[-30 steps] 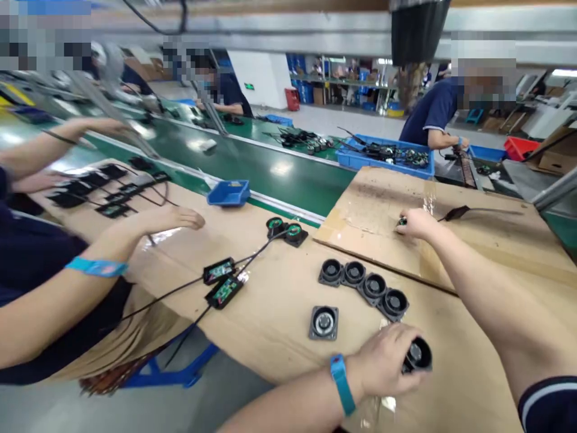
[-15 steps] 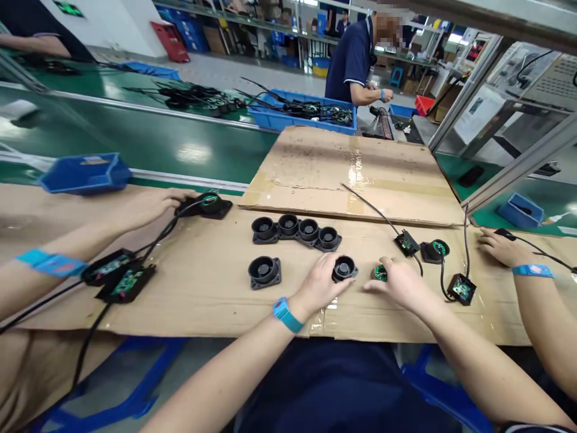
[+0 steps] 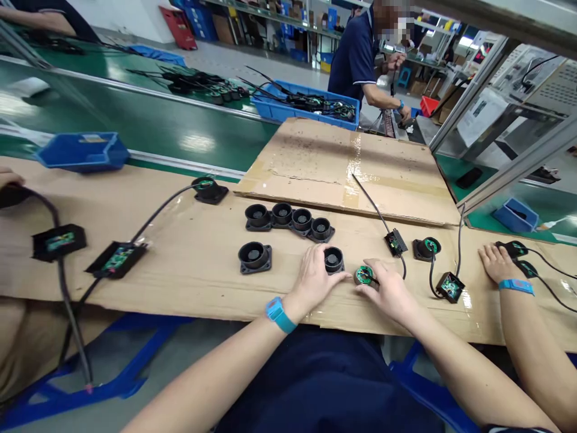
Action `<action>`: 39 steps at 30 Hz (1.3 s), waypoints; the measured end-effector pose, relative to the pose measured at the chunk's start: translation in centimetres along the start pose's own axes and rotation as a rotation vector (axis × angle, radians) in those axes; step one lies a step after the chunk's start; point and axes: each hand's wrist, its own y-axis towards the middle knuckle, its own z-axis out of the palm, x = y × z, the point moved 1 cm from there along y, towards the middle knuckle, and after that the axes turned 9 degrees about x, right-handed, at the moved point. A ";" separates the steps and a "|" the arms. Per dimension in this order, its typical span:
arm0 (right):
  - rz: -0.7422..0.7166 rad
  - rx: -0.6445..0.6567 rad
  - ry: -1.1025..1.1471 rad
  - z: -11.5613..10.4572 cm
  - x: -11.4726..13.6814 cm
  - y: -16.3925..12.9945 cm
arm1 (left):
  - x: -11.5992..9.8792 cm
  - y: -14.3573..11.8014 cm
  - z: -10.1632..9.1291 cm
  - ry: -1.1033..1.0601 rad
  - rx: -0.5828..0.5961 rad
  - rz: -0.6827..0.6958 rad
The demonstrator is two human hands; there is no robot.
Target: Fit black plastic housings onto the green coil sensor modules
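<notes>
My left hand (image 3: 312,278) grips the side of a black round housing (image 3: 333,260) with a square flange, its open cup facing up on the cardboard. Just right of it, my right hand (image 3: 388,290) holds a small round green circuit board (image 3: 363,275) between thumb and fingers, close to the housing but apart from it. A cable from the board runs under my hand, and a black box with a circuit board (image 3: 395,242) lies beyond my fingers. Another cup-shaped housing (image 3: 255,257) sits to the left, with a row of several more housings (image 3: 292,219) behind.
A raised cardboard sheet (image 3: 315,159) lies ahead. At right are a housing with a board inside (image 3: 427,247), an open black box (image 3: 451,287) and a co-worker's hand (image 3: 494,263). Cabled boxes (image 3: 116,260) and another co-worker's hand (image 3: 6,178) are at left. Blue bins stand behind.
My right hand has brought the round board slightly nearer the housing, and more of the board shows. The left co-worker's hand has drawn away with one cabled piece. The view has shifted slightly.
</notes>
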 end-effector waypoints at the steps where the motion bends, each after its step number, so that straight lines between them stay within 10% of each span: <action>1: -0.055 0.021 0.024 0.0 -0.1 -0.1 | 0.1 0.0 0.1 -0.015 -0.001 -0.013; 8: -0.128 -0.051 0.047 -0.5 -0.9 0.5 | 0.9 -0.1 -1.1 -0.225 0.117 0.035; 15: -0.070 -0.394 0.155 -1.4 3.8 1.9 | 0.8 -0.2 -1.1 -0.225 0.072 0.047; 32: -0.166 -0.331 0.002 2.5 5.8 4.0 | 0.3 -0.2 -1.4 -0.272 0.076 0.187; 39: -0.071 -0.527 -0.133 3.8 4.6 4.3 | -0.9 -0.4 -2.3 -0.109 0.114 0.117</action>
